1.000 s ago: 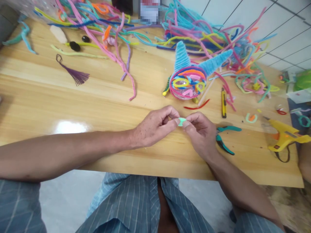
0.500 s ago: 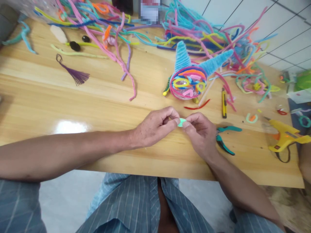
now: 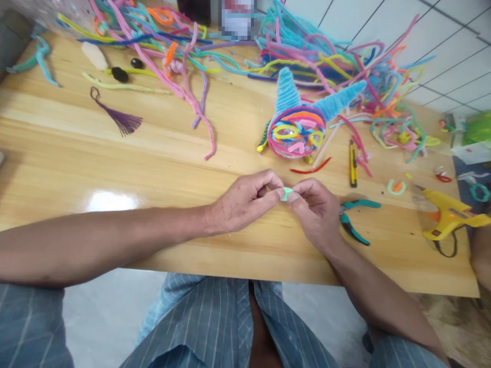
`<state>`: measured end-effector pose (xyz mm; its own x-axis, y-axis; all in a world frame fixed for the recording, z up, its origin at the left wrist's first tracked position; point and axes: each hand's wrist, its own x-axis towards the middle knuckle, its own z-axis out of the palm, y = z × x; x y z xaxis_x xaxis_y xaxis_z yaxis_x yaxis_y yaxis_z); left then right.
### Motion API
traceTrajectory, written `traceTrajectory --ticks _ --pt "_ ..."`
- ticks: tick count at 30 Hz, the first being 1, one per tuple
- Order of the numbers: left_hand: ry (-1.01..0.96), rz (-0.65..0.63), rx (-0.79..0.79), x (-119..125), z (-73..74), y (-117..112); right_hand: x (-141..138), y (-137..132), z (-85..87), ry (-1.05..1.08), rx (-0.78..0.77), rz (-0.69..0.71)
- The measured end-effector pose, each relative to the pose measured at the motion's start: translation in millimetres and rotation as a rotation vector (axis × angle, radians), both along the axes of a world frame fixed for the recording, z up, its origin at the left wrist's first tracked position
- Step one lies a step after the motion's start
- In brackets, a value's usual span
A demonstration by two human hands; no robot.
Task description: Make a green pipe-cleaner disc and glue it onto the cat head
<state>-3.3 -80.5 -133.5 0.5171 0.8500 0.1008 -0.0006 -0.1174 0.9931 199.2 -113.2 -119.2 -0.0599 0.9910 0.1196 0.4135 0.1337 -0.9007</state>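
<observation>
My left hand (image 3: 243, 202) and my right hand (image 3: 316, 209) meet over the near part of the wooden table (image 3: 115, 163). Both pinch one small mint-green pipe-cleaner piece (image 3: 286, 193) between thumb and fingertips. Just beyond them stands a round figure (image 3: 297, 130) wound from coloured pipe cleaners, with two light-blue coiled horns. A short red pipe-cleaner piece (image 3: 311, 168) lies between the figure and my hands.
Teal-handled pliers (image 3: 355, 217) lie right of my right hand, a yellow utility knife (image 3: 352, 162) beyond them, a yellow glue gun (image 3: 448, 214) at the right edge. Heaps of loose pipe cleaners (image 3: 326, 56) cover the far side. A purple tassel (image 3: 117, 115) lies left.
Both hands stay pinched on the green piece; the fingers shift only slightly, and less of the piece shows between them.
</observation>
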Motion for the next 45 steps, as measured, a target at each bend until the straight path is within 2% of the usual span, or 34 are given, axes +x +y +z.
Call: traceTrajectory --ticks 11,22,28,32,40,45 --pt "-0.021 0.016 0.034 -4.3 4.4 0.8 2.2 1.3 0.2 0.005 0.033 -0.034" --pt "0.003 0.030 -0.001 -2.1 3.7 0.0 4.9 -1.3 -0.9 -0.014 0.019 -0.047" --pt "-0.003 0.118 -0.029 -0.1 2.8 -1.9 7.5 -3.5 -0.4 -0.008 -0.025 -0.067" --pt "-0.027 0.175 0.009 2.0 0.2 -4.3 7.8 -2.5 -1.5 0.063 -0.082 -0.080" --pt "-0.004 0.139 0.210 1.3 -6.0 -11.1 8.1 4.2 -15.1 0.367 -0.222 -0.074" --pt "-0.009 0.165 0.158 -1.4 -5.0 -6.0 8.2 5.9 -15.4 0.340 -0.181 -0.061"
